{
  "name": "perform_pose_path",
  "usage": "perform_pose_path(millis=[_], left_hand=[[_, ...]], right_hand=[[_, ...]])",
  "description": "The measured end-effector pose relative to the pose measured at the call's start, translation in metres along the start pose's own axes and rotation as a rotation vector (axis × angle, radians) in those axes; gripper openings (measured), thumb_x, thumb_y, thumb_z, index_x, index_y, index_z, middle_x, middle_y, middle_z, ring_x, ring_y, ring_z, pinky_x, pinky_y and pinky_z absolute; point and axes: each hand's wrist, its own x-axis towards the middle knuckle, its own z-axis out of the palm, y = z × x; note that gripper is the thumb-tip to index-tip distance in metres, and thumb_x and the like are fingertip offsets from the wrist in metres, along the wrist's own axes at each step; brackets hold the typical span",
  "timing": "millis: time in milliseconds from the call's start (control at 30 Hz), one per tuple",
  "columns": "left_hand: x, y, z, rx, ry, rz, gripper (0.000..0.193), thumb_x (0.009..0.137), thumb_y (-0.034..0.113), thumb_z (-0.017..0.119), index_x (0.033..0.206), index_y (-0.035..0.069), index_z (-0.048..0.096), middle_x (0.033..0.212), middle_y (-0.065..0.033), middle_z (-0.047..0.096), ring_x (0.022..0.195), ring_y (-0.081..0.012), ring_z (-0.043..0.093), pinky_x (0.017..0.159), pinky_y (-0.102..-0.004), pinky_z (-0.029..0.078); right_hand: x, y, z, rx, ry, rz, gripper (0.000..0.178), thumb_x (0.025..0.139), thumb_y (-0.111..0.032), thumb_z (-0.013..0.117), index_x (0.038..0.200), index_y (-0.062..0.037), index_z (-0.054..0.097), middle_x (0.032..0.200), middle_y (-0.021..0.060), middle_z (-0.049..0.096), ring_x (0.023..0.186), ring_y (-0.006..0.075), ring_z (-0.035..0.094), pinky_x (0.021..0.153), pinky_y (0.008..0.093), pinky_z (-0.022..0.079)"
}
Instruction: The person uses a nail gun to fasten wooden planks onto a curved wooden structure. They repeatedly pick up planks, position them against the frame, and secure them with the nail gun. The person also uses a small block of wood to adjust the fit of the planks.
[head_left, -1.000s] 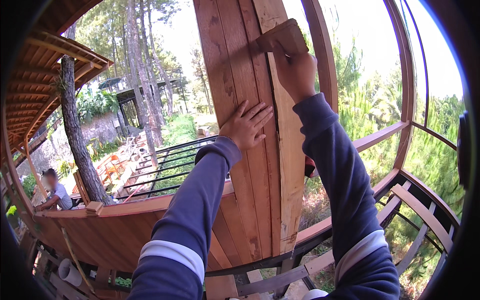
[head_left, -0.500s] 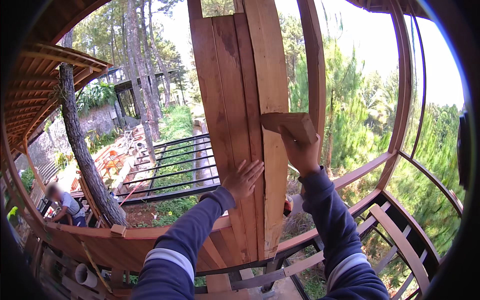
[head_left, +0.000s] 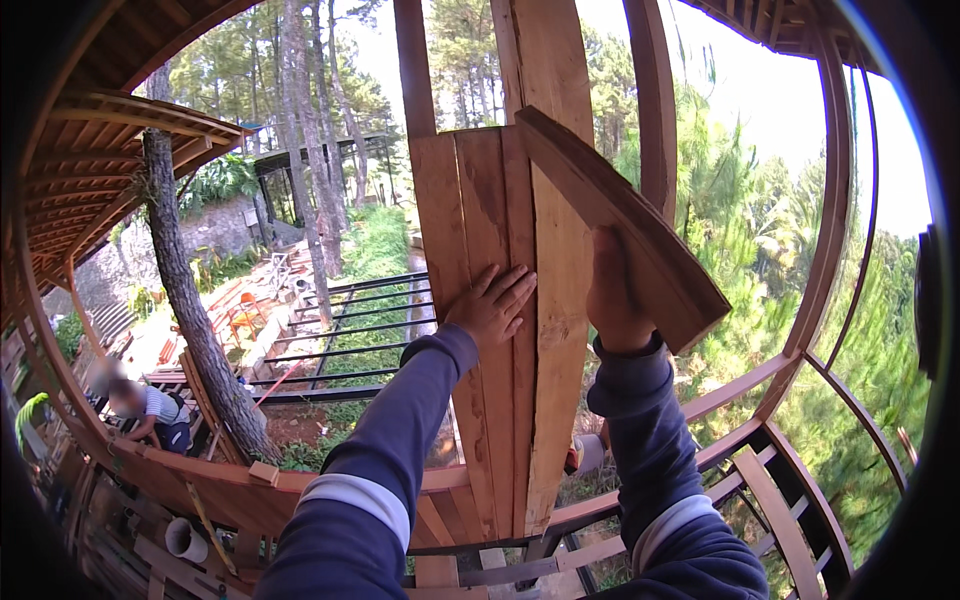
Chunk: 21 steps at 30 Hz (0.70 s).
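Observation:
Upright reddish-brown planks [head_left: 435,220] stand side by side in front of me, with a paler wooden post [head_left: 560,290] along their right side. My left hand [head_left: 493,308] lies on the planks, fingers spread and holding nothing. My right hand [head_left: 615,300] is closed around a short, thick wooden board [head_left: 640,225], raised and slanting down to the right. The upper left end of this board meets or overlaps the planks' right edge near their top; I cannot tell whether it touches. Most of the right fingers are hidden behind the board.
A curved wooden ledge [head_left: 330,480] crosses below, with a small wood block [head_left: 264,472] on it. At the far left a person [head_left: 155,405] bends low beside a tree trunk [head_left: 185,270]. A black metal frame [head_left: 330,395] lies beyond. Another wooden post [head_left: 652,110] rises at the right.
My right hand has turned the board, so its long face now shows instead of its end. My left hand stays on the planks, nearer their top edge. The whole view has shifted.

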Motion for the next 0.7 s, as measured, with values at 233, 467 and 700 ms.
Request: perform_pose_path(millis=[233, 467, 700], left_hand=[[0.004, 0.003, -0.007, -0.004, -0.044, 0.014, 0.065, 0.091, 0.042, 0.055, 0.146, 0.009, 0.043, 0.154, -0.001, 0.034, 0.146, -0.0171, 0.025, 0.12, -0.0485, 0.021], [0.01, 0.004, -0.009, -0.033, -0.001, -0.009, 0.063, 0.091, 0.041, 0.054, 0.145, 0.009, 0.044, 0.153, -0.0037, 0.035, 0.145, -0.0186, 0.027, 0.12, -0.0485, 0.019], [0.022, 0.005, 0.007, -0.011, -0.002, 0.025, 0.065, 0.091, 0.043, 0.052, 0.145, 0.008, 0.045, 0.154, -0.0037, 0.034, 0.146, -0.0185, 0.024, 0.12, -0.0499, 0.017]], right_hand=[[0.022, 0.046, 0.025, -0.021, -0.132, 0.01, 0.023, 0.089, -0.008, 0.07, 0.11, 0.0028, 0.067, 0.097, 0.0148, 0.072, 0.091, 0.02, 0.071, 0.079, 0.0276, 0.055], [0.025, 0.053, 0.026, -0.26, -0.239, -0.059, 0.016, 0.092, -0.008, 0.067, 0.103, 0.0044, 0.071, 0.098, 0.0103, 0.073, 0.091, 0.0153, 0.07, 0.077, 0.0286, 0.055], [0.03, 0.075, 0.018, -0.223, -0.184, -0.158, 0.017, 0.088, -0.007, 0.071, 0.104, -0.0001, 0.07, 0.094, 0.0098, 0.073, 0.085, 0.0186, 0.07, 0.077, 0.0282, 0.054]])
